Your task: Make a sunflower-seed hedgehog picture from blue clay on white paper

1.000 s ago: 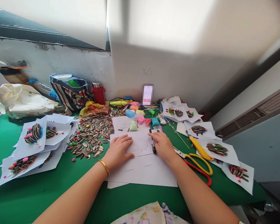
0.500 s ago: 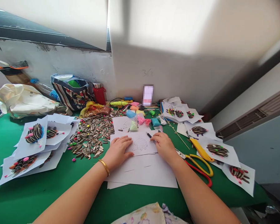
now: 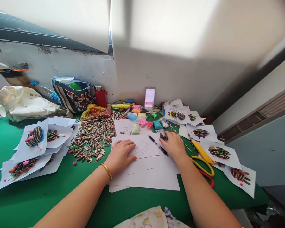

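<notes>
My left hand point(image 3: 123, 152) lies flat with fingers spread on a sheet of white paper, at the left of a pencil-like hedgehog drawing point(image 3: 142, 148). My right hand point(image 3: 174, 145) is at the paper's right edge, its fingertips closed on a small clear bag of black clay point(image 3: 163, 136). A black pen point(image 3: 153, 139) rests slantwise on the paper between the drawing and my right hand, with nothing gripping it. More white sheets point(image 3: 144, 180) lie beneath the drawing.
Sunflower seeds point(image 3: 92, 136) are heaped at left, beside seed-hedgehog pictures point(image 3: 34, 136). Coloured clay bags point(image 3: 135, 128) sit behind the drawing. Scissors point(image 3: 210, 171), a yellow cutter point(image 3: 201, 151) and more hedgehog pictures point(image 3: 219, 152) lie right. A phone point(image 3: 150, 97) leans on the wall.
My right hand has let go of the pen, which now lies on the paper. It has moved right and taken hold of the bag of black clay. My left hand has stayed put.
</notes>
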`<state>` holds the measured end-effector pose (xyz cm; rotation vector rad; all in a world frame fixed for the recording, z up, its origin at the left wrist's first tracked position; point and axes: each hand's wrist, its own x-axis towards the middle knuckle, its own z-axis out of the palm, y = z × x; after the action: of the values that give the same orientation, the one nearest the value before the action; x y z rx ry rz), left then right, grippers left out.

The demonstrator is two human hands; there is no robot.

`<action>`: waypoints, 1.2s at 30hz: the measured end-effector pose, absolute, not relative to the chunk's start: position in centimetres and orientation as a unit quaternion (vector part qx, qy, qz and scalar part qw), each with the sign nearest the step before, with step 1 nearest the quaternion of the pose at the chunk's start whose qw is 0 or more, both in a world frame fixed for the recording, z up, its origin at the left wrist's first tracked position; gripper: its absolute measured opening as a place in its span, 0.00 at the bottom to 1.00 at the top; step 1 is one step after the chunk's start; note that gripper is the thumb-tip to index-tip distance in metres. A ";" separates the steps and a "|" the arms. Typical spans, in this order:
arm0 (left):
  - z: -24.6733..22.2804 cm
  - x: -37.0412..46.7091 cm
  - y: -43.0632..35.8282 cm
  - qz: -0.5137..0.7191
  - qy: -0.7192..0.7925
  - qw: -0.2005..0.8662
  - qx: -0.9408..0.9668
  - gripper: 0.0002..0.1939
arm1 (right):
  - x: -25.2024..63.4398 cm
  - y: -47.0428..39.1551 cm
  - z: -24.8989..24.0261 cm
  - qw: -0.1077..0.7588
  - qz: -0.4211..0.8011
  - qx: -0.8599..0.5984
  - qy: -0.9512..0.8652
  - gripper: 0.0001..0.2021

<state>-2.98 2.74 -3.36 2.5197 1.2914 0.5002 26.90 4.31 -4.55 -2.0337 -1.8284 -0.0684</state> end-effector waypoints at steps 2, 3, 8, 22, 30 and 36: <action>-3.4 -3.0 2.7 0.171 0.445 0.132 0.869 0.25 | 26.6 4.4 -4.9 0.189 -0.023 -0.725 -0.662 0.19; -3.4 -3.0 2.7 0.170 0.445 0.131 0.869 0.25 | 26.5 4.5 -5.0 0.183 -0.021 -0.725 -0.663 0.17; -3.5 -3.0 2.7 0.169 0.444 0.127 0.871 0.25 | 26.4 4.6 -4.9 0.171 -0.022 -0.735 -0.656 0.16; -3.5 -3.1 2.8 0.167 0.444 0.136 0.870 0.26 | 25.7 7.3 0.2 0.087 -0.036 -0.749 -0.656 0.16; -3.8 -3.2 2.8 0.174 0.445 0.147 0.866 0.25 | 28.4 14.0 0.0 0.026 0.006 -0.808 -0.588 0.18; -3.6 -3.2 2.8 0.175 0.445 0.150 0.866 0.26 | 28.3 13.5 -0.2 0.053 -0.033 -0.802 -0.594 0.15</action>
<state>-3.20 2.77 -3.63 2.4859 1.2774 0.5014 28.29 13.51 -0.23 -2.4377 -1.8074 -0.0991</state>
